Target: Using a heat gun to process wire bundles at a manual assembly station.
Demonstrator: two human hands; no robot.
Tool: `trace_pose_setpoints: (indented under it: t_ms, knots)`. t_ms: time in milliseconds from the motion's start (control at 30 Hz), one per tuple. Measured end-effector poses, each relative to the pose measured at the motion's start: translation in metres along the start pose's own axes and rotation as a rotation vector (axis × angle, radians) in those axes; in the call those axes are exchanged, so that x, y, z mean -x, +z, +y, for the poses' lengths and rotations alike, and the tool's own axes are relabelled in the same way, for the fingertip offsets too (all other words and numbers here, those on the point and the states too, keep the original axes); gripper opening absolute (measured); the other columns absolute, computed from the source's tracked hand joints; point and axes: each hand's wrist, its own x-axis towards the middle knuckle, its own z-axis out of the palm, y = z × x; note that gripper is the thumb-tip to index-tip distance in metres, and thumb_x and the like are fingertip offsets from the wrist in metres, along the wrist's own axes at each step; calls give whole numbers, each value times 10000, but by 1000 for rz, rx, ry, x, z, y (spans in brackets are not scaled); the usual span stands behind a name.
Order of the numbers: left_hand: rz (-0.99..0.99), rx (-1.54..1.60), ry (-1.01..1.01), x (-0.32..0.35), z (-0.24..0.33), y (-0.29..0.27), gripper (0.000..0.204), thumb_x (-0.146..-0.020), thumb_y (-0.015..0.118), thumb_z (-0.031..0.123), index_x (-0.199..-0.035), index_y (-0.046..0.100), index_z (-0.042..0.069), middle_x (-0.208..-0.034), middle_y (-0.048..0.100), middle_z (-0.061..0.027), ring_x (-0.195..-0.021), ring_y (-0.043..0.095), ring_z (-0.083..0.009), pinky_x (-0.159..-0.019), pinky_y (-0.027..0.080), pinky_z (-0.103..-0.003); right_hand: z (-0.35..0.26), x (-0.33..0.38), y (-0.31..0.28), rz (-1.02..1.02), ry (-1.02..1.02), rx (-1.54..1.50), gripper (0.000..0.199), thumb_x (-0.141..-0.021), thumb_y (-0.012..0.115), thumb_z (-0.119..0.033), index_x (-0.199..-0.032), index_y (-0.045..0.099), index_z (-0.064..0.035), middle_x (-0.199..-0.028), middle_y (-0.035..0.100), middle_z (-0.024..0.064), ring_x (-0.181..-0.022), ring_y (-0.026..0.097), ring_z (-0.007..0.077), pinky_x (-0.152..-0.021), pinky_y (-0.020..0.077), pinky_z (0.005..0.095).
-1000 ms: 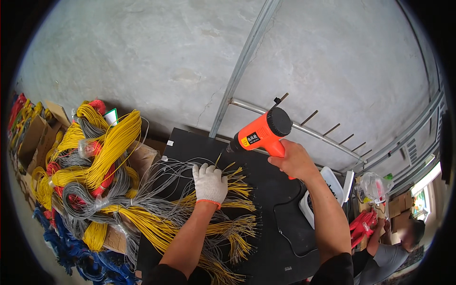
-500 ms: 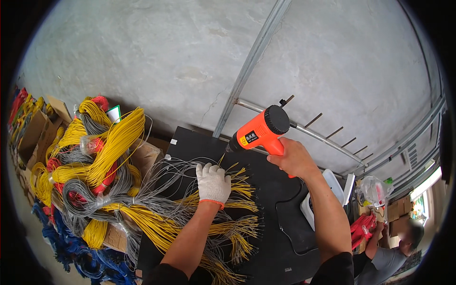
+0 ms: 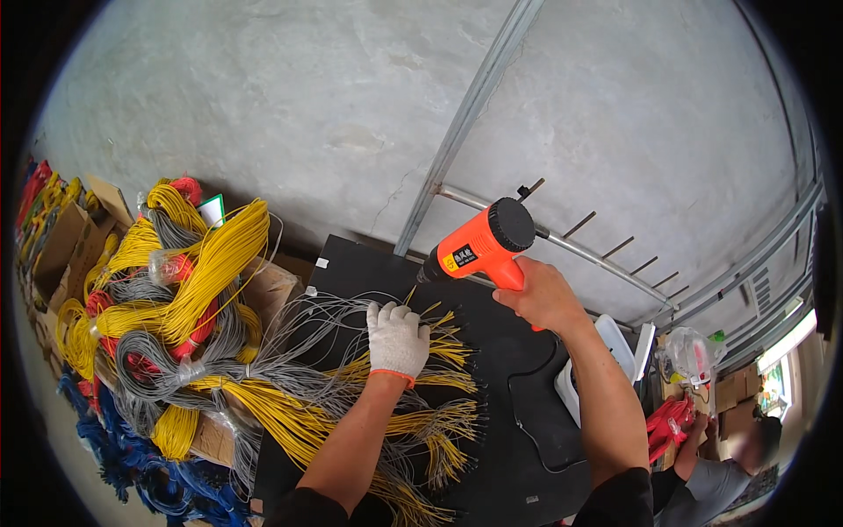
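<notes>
My right hand (image 3: 546, 294), bare, is wrapped round the grip of an orange heat gun (image 3: 474, 244) with a black rear cap. Its dark nozzle (image 3: 428, 266) slants down to the left, just above a thin yellow cable end (image 3: 411, 294). In a white knit glove, my left hand (image 3: 397, 339) is closed at the cables, its fingertips close under the nozzle. Thin grey cables (image 3: 338, 303) run into it from the left; the palm side is hidden. Beside and below the glove, yellow cables (image 3: 290, 417) fan out to dark-tipped ends (image 3: 457, 422).
The cables lie on a black table (image 3: 518, 422), with a black power cord (image 3: 518, 400) to the right. Bundled yellow cable coils (image 3: 219, 272) pile up left, blue bundles (image 3: 167, 479) below. A white container (image 3: 615, 342) stands right; a person (image 3: 720, 479) works beyond it. A metal rack (image 3: 597, 255) lines the wall.
My left hand has shifted very slightly to the right. The heat gun stays almost still above the cable end.
</notes>
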Motion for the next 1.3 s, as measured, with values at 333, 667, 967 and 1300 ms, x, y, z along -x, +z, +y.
trace_pose_setpoints:
  t_ms: [333, 667, 967, 1300]
  knots:
    - [-132, 56, 101, 6, -1, 7, 272, -942, 700, 268, -1096, 781, 59, -1220, 746, -88, -1362, 559, -359, -1250, 257, -607, 5, 14, -10, 22, 39, 37, 384, -862, 815, -257, -1061, 662, 34, -823, 729, 176, -696, 733, 275, -729, 567, 433]
    - [-84, 58, 76, 1, 1, 1, 229, -923, 716, 234, -1042, 791, 54, -1146, 757, -89, -1333, 575, -352, -1239, 275, -613, 21, 30, -17, -42, 152, 3, 442, -875, 798, -350, -1103, 681, 9, -1022, 750, 241, -1023, 705, 445, -919, 541, 516]
    - [-201, 132, 212, 1, 1, 0, 173, -923, 705, 218, -1000, 806, 100, -1053, 764, -77, -1297, 600, -336, -1232, 290, -641, 31, 36, -18, -13, 120, 12, 411, -860, 802, -297, -1079, 676, 27, -908, 736, 206, -844, 711, 358, -807, 555, 470]
    - [-447, 166, 242, 0, 5, -7, 242, -936, 696, 252, -1088, 794, 91, -1181, 758, -77, -1374, 549, -354, -1258, 232, -659, 46, 53, -27, -28, 133, 30, 383, -855, 809, -239, -1058, 660, 50, -778, 711, 154, -646, 713, 255, -676, 569, 417]
